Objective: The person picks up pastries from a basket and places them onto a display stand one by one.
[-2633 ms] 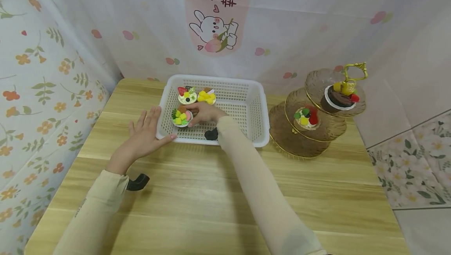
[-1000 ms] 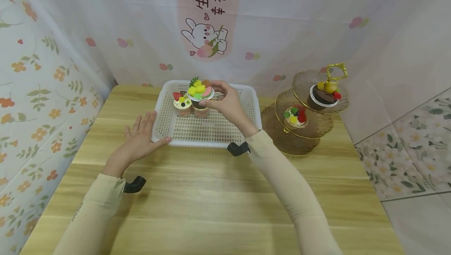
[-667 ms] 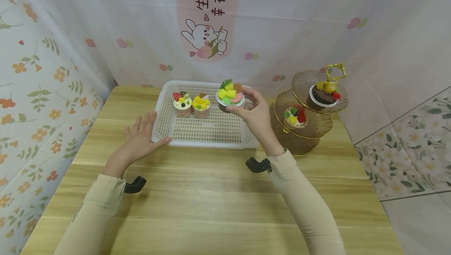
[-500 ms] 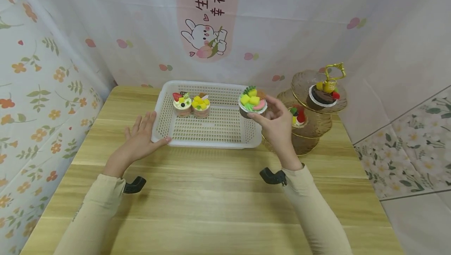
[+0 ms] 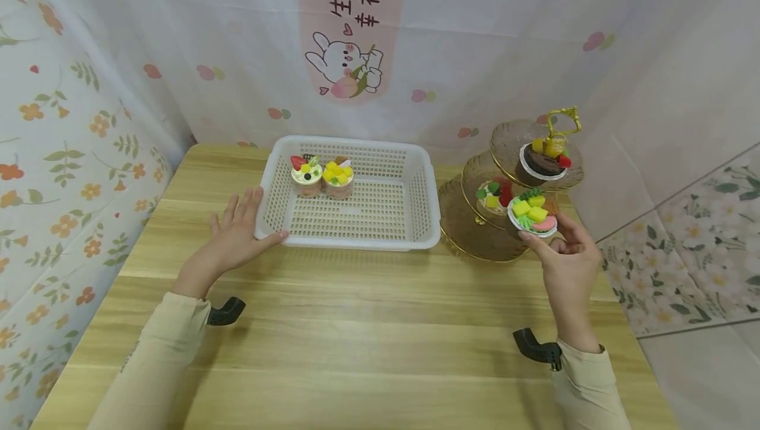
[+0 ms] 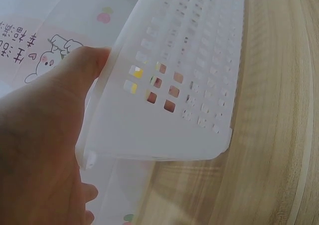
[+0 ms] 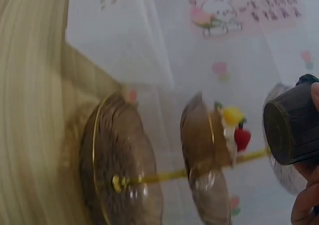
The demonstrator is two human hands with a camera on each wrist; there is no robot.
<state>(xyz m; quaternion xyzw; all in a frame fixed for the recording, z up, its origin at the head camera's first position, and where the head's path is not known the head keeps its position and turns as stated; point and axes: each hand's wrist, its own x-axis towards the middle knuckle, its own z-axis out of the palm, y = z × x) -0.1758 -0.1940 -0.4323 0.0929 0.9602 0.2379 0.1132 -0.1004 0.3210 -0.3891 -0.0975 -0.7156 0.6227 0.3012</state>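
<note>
Wooden table (image 5: pixel 356 337), held cupcake (image 5: pixel 532 217) near-vertical, topping (image 5: pixel 537 213) up

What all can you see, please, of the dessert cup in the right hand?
The dessert cup looks like dark plastic, tapering to a flat base, with a pale rim. Yellow chunks, green leaves, a pink piece and a brown piece top it. It is roughly upright in the air by the tiered stand, pinched at its side by the right hand.

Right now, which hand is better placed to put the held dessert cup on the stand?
Probably the right hand: it holds the dessert cup close to the tiered stand, while the left hand touches the far end of the white basket.
</note>
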